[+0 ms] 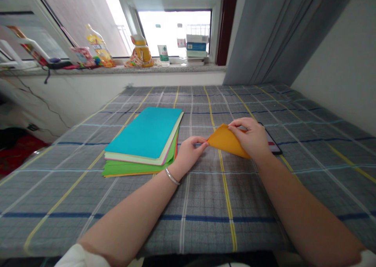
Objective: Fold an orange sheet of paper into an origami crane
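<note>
Orange paper (pixel 225 140) between left hand (pixel 189 152) and right hand (pixel 251 137), both pinching it.

A grey plaid cloth (pixel 202 196) spreads beneath the grip; a stack of coloured paper (pixel 143 135) lies left of it, a dark-edged flat device (pixel 272 142) just right

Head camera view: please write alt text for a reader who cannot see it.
The left hand pinches the left tip of folded orange paper and the right hand holds its upper edge, over a gray plaid cloth. At left lies a stack of colored paper, blue on top; at right, what looks like a phone.
</note>
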Available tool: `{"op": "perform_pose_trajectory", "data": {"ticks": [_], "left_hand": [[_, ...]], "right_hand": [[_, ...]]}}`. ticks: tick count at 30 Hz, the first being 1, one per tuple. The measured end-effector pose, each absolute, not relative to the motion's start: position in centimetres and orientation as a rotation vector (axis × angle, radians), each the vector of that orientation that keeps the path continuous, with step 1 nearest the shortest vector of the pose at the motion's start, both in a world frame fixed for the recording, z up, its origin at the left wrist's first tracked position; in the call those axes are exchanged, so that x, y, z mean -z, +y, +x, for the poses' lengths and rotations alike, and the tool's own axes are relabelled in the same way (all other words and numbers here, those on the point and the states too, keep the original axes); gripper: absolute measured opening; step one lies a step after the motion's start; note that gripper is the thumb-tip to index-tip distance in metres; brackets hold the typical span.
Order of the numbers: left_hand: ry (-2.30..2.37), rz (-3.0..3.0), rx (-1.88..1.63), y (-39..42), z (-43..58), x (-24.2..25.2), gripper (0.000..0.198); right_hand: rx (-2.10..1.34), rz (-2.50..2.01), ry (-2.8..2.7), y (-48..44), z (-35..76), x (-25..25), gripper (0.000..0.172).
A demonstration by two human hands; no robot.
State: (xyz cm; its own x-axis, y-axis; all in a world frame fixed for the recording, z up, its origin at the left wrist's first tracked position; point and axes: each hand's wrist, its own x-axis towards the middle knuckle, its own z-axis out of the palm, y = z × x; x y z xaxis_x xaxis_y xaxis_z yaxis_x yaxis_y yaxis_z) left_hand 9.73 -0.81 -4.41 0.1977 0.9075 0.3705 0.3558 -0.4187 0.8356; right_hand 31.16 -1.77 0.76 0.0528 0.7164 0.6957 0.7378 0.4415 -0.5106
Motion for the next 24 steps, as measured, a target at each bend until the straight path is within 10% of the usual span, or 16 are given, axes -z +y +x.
{"op": "perform_pose_trajectory", "data": {"ticks": [24], "left_hand": [[1.11,2.032,-1.433,-2.9,9.6,2.0,0.004]], "right_hand": [[0.084,-1.147,-2.003,-3.8,27.9,-0.4,0.009]]}}
